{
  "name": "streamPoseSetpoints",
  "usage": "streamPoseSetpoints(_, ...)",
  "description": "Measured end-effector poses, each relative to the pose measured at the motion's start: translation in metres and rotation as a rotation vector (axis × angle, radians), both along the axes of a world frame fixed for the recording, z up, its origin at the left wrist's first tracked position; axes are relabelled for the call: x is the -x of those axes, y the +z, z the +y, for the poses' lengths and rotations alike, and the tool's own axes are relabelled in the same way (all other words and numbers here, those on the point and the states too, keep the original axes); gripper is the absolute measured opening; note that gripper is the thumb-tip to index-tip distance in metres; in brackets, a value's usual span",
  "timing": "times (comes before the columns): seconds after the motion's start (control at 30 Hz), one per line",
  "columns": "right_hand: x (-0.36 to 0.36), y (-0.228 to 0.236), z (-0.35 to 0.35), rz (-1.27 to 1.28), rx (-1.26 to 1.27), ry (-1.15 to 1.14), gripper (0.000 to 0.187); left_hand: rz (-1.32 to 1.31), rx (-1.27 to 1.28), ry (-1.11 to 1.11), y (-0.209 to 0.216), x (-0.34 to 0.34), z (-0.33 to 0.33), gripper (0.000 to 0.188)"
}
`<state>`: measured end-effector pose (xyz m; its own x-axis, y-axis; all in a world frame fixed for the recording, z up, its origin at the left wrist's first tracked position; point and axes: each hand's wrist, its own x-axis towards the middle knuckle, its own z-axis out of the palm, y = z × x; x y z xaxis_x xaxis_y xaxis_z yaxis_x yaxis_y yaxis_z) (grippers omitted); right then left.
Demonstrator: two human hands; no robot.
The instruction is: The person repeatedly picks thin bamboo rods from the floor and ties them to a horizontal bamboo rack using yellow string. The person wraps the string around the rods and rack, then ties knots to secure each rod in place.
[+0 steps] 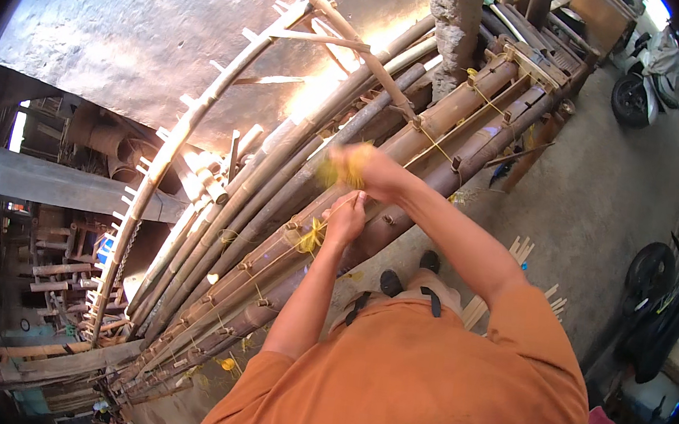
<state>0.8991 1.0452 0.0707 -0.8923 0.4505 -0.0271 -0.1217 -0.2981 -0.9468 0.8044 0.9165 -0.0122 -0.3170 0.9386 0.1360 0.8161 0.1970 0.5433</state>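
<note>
My right hand (369, 171), smeared by motion, is closed around a bundle of yellow string (332, 170) above the long bamboo frame (314, 224). Just below and nearer to me, my left hand (345, 219) is a closed pinch at the frame, with a thin strand at its fingertips. A yellow string knot (310, 236) is tied around the bamboo pole beside my left wrist. More yellow string (441, 150) runs across the two thick poles farther up the frame. Short wooden pegs (455, 164) stick out of these poles.
Behind the frame lie several long bamboo poles (280, 153) and an upright curved bamboo piece with pegs (167, 146), near a rough concrete pillar (452, 39). Pale wooden strips (520, 250) lie on the floor at my right. Motorcycles (645, 90) are parked farther right.
</note>
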Motion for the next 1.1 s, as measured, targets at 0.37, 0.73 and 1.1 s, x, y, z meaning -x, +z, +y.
streamPoseSetpoints(0.37, -0.108, -0.033, -0.091, -0.267, -0.520, 0.096, 0.041, -0.625, -0.224, 0.211, 0.089, 0.030, 0.106, 0.030)
streamPoseSetpoints(0.73, -0.202, -0.234, -0.125, 0.731, 1.138, -1.062, 0.038, -1.258, -0.299, 0.494, 0.015, 0.197, 0.119, 0.018)
streamPoseSetpoints(1.1, -0.022, -0.103, -0.276, 0.112, 1.150, -0.457, 0.050, -0.142, 0.368, -0.183, 0.046, 0.166, -0.105, 0.030)
